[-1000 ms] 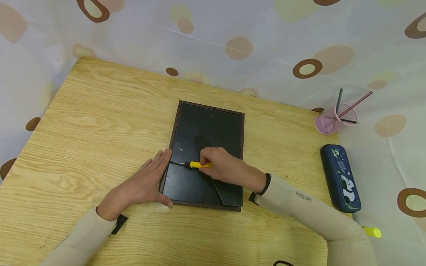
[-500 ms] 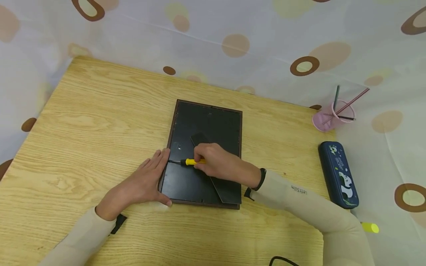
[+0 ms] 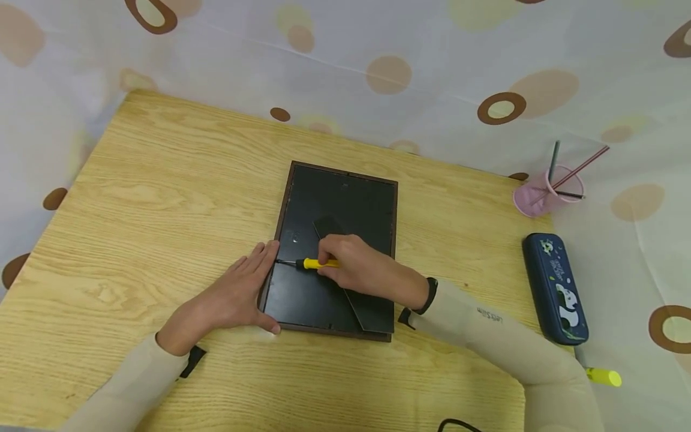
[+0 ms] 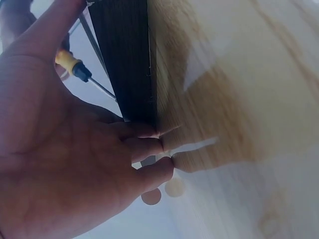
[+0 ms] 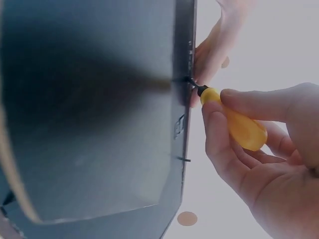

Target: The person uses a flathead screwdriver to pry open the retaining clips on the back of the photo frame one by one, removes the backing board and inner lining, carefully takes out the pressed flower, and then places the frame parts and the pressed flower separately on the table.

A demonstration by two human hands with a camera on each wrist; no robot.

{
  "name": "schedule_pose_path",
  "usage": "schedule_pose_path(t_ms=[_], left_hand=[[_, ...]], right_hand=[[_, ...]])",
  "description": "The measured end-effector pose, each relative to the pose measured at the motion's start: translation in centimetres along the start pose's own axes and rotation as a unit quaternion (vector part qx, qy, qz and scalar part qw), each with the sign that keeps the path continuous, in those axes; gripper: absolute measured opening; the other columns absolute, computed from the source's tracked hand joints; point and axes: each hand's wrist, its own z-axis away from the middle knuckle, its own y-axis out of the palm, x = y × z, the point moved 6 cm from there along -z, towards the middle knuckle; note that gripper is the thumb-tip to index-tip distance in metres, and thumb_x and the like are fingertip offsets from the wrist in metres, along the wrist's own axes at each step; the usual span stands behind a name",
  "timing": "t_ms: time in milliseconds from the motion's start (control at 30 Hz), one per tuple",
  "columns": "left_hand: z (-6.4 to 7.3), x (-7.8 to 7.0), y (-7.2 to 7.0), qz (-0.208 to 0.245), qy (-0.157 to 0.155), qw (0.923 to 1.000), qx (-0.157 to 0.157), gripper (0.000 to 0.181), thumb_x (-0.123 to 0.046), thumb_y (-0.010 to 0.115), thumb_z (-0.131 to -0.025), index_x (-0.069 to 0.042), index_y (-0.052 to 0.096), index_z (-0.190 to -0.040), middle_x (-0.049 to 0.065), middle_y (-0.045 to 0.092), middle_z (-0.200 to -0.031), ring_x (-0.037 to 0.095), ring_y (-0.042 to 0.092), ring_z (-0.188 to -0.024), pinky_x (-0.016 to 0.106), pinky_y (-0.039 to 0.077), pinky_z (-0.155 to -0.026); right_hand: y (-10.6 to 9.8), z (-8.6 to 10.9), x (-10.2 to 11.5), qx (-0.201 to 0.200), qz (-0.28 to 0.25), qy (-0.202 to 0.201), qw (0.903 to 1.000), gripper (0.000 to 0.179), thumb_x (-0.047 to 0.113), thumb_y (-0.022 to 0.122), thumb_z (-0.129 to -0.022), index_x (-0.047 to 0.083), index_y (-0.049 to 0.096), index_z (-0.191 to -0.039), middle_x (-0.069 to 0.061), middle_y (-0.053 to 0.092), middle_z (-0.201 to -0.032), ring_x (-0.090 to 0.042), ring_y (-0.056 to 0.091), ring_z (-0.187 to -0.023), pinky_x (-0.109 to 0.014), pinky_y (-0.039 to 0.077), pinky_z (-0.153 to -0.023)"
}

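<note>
A picture frame point(image 3: 345, 198) lies back side up on the wooden table, its black backing showing inside a dark brown rim. A flat black stand leg point(image 3: 372, 315) lies slantwise across the backing, partly under the right arm. My right hand point(image 3: 356, 264) pinches the yellow handle of a screwdriver point(image 5: 244, 127) between thumb and fingers. The screwdriver's tip meets the inner left edge of the frame, by a small dark tab there. My left hand point(image 3: 234, 300) rests along the frame's left side, fingers straight and thumb at the near left corner; in the left wrist view its fingertips touch the table.
A pink mesh cup point(image 3: 531, 195) with several pencils stands at the back right. Nearer on the right edge lies a dark blue panda pencil case point(image 3: 556, 288), with a yellow cylindrical object point(image 3: 604, 377) beyond it. A black cable point(image 3: 456, 422) shows at the front edge.
The right hand and screwdriver have shifted slightly left and away from me against the frame. The left hand stays in place; the whole view sways a little.
</note>
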Motion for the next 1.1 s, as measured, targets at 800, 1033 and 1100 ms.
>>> schedule_pose_path(t_ms=[800, 1033, 1100], left_hand=[[0.2, 0.4, 0.0, 0.004, 0.002, 1.0000, -0.003, 0.143, -0.052, 0.092, -0.063, 0.000, 0.000, -0.159, 0.023, 0.005, -0.165, 0.040, 0.004, -0.152, 0.061, 0.016, -0.117], [0.1, 0.5, 0.3, 0.020, 0.005, 0.9998, -0.007, 0.147, -0.053, 0.093, -0.061, -0.013, -0.008, -0.161, 0.023, 0.008, -0.165, 0.042, 0.005, -0.152, 0.064, 0.017, -0.116], [0.1, 0.5, 0.3, 0.020, 0.005, 0.9998, -0.007, 0.147, -0.052, 0.093, -0.061, -0.012, -0.008, -0.161, 0.024, 0.008, -0.165, 0.042, 0.005, -0.151, 0.064, 0.017, -0.115]], right_hand=[[-0.7, -3.4, 3.5, 0.007, 0.012, 0.001, 0.9999, 0.008, 0.010, 0.068, -0.096, 0.004, 0.064, -0.097, -0.006, 0.065, -0.095, -0.014, 0.060, -0.078, -0.018, 0.051, -0.070], [-0.6, -4.5, 3.8, 0.017, 0.003, -0.004, 0.9998, 0.008, 0.011, 0.065, -0.098, 0.004, 0.065, -0.102, -0.007, 0.066, -0.100, -0.014, 0.060, -0.080, -0.018, 0.049, -0.069], [-0.7, -4.7, 3.9, 0.013, 0.004, -0.009, 0.9999, 0.009, 0.012, 0.065, -0.097, 0.004, 0.065, -0.102, -0.007, 0.067, -0.099, -0.013, 0.061, -0.079, -0.018, 0.049, -0.068]])
